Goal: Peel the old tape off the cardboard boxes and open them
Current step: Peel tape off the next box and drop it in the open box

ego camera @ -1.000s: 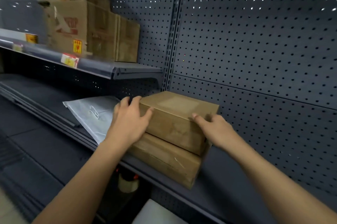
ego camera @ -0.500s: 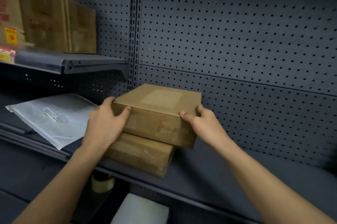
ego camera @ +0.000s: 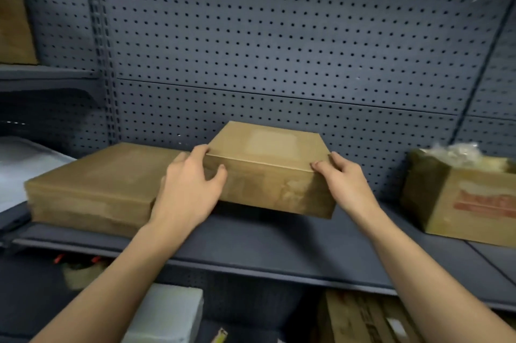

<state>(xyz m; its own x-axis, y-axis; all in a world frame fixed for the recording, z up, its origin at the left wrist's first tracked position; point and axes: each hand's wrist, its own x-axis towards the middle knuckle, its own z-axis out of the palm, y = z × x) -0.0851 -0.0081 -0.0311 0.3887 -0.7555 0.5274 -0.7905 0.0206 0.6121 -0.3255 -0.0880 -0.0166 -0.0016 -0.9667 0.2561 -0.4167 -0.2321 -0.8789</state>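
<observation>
A small flat cardboard box [ego camera: 268,172] with a pale patch on its lid is held just above the dark shelf [ego camera: 279,242], tilted slightly. My left hand [ego camera: 192,189] grips its left end, thumb on the front face. My right hand [ego camera: 343,183] grips its right end, with the thumb near the top front edge. To the left a second, wider flat cardboard box [ego camera: 95,189] lies on the shelf, apart from the held one. No tape is plainly visible on either box.
An open carton [ego camera: 460,197] with clear plastic inside stands at the shelf's right. White plastic bag [ego camera: 22,164] lies at the far left. Perforated grey panel [ego camera: 279,49] backs the shelf. Below are a white block [ego camera: 167,312] and flattened cardboard [ego camera: 363,317].
Both hands have lifted the small box off the wider box and carried it to the right. The view has swung right, bringing the open carton into sight.
</observation>
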